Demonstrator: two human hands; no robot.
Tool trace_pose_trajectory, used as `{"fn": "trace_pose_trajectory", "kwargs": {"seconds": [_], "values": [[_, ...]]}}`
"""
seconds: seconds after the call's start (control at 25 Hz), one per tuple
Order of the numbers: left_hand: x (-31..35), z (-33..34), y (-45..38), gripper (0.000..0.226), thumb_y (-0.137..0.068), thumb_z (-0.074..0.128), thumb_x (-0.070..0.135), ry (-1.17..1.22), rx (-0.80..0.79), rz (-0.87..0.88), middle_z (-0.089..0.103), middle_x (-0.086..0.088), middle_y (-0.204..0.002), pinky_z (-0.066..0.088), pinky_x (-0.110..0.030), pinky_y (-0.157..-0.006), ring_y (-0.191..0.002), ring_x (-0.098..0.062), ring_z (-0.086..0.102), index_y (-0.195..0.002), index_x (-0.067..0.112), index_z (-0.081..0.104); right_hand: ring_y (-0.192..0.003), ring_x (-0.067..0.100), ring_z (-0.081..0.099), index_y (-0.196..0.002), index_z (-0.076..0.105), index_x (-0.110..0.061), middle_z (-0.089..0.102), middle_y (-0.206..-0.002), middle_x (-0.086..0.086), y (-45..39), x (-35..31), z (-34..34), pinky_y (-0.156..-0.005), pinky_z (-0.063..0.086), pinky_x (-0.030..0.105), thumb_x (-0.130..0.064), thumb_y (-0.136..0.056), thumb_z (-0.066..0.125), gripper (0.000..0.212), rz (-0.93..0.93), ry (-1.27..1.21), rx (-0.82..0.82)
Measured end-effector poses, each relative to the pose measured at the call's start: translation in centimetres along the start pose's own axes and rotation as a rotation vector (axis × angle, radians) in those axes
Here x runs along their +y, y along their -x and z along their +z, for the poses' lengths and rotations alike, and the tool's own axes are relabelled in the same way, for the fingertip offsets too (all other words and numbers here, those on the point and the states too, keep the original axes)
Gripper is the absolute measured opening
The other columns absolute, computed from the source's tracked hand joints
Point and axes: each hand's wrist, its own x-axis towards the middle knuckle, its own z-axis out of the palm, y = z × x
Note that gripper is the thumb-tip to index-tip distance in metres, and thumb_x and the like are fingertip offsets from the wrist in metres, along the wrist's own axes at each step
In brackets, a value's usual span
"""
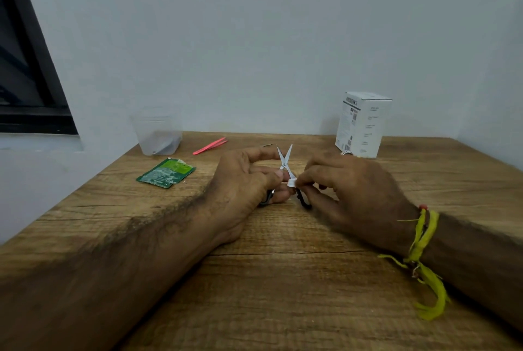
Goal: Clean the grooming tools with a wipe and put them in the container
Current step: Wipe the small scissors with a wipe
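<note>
1 scissors (pixel 284 165), 1 tweezers (pixel 210 146), 1 container (pixel 158 135), 1 box (pixel 363 124).

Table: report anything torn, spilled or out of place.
Only the green sachet by the clear container is torn open, its top edge ragged. Nothing is spilled; the pink tweezers lie flat.

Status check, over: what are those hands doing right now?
Left hand holds scissors, blades open. Right hand pinches wipe on one blade. Pink tweezers still on table; container unobstructed.

Print on the white box (pixel 363 124) and green sachet (pixel 166 173) is too blurred to read.
</note>
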Motion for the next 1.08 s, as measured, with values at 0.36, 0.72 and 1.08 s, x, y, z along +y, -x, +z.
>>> {"fn": "trace_pose_trajectory", "kwargs": {"seconds": [0.36,0.72,1.08], "values": [[0.15,0.25,0.03,0.035,-0.087,0.062,-0.015,-0.003,0.021,-0.018,0.078,-0.015,-0.085,0.061,-0.027,-0.059,-0.068,-0.021,0.075,-0.116,0.004,0.065,-0.078,0.025,0.063,-0.095,0.073,-0.016,0.068,-0.095,-0.001,0.12,-0.37,-0.12,-0.059,0.051,0.038,-0.021,-0.09,0.064,0.011,-0.027,0.022,-0.025],[0.39,0.26,0.2,0.034,-0.089,0.062,-0.013,-0.028,0.011,-0.036,0.078,-0.014,-0.086,0.062,-0.028,-0.061,-0.071,-0.022,0.076,-0.118,0.005,0.065,-0.073,0.019,0.061,-0.094,0.072,-0.019,0.067,-0.094,-0.005,0.51,-0.03,-0.06,-0.056,0.051,0.04,-0.025,-0.091,0.06,0.014,-0.032,-0.014,-0.022],[0.62,0.33,0.38,0.037,-0.089,0.061,-0.015,-0.033,0.018,-0.039,0.078,-0.015,-0.086,0.062,-0.026,-0.06,-0.067,-0.021,0.075,-0.121,0.004,0.064,-0.071,0.016,0.061,-0.09,0.074,-0.015,0.068,-0.087,-0.004,0.77,-0.17,-0.12,-0.055,0.051,0.036,-0.015,-0.086,0.071,0.006,-0.05,-0.038,-0.032]]}}
